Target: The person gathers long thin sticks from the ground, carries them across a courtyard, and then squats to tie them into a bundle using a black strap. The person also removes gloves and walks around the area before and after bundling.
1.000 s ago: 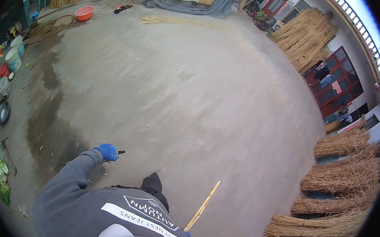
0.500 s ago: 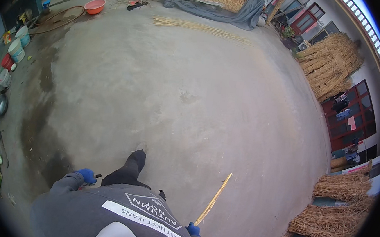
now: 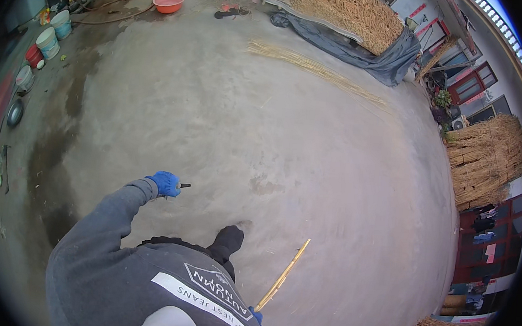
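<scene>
Our left hand grips a dark tool; our right hand clasps stalks, angled forward probably to clear our leg.

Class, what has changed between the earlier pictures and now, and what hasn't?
Since half a second ago, the left hand swung forward, and the view turned left. Nothing was taken or released: that hand keeps its dark object, the right hand its yellow stalks.

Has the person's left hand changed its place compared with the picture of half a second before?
Yes: the left hand has moved forward, toward the orange basin, and rightward, away from the dark floor stain.
</scene>
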The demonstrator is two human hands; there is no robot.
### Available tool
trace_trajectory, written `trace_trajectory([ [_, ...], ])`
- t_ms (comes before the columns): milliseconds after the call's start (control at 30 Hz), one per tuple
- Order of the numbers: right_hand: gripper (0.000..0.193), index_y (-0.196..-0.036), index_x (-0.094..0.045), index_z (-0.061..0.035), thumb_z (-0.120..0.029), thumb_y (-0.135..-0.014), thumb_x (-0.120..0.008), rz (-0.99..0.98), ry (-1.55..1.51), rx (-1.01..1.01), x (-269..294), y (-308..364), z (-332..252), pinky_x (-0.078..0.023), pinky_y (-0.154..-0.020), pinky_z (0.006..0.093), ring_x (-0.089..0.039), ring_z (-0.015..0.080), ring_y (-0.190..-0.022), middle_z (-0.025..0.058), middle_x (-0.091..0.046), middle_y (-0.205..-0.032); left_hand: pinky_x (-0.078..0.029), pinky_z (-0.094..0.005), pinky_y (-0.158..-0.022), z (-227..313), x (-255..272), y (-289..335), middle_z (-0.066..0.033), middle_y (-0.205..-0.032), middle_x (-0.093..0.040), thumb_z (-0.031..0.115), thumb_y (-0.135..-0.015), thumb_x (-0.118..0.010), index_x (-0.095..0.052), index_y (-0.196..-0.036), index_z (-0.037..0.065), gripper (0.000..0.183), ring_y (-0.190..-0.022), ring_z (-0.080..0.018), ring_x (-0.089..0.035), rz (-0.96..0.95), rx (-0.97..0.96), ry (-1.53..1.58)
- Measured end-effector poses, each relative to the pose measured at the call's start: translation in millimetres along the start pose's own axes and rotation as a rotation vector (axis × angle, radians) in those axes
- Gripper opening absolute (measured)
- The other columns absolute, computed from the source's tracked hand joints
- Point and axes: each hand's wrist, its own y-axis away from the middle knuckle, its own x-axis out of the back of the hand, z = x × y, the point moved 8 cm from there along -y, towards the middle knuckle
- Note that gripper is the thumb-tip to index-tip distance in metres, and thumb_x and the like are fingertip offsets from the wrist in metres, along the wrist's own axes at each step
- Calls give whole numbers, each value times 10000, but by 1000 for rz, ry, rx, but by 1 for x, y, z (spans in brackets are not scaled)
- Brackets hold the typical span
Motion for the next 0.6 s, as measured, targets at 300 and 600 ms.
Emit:
trace_trajectory([
  [300,241,-764,-593,17,-204,-861,-584,165,556,198,34,-128,-331,-515,-433,367,-624,240,-468,179,-660,-663,-540,-436,-701,61,-8,-99,-159,-790,-713,407,-743,-615,-749,-873,106,354,-766,-332,-701,-160,245,45],
  [600,227,-865,-579,6,-221,-861,-601,162,714,181,25,-289,-622,-513,-442,344,-626,212,-473,156,-645,-640,-541,-426,-777,102,32,-244,-161,-901,-724,388,-752,-627,-740,-926,98,357,-865,-333,-699,-190,409,171],
])
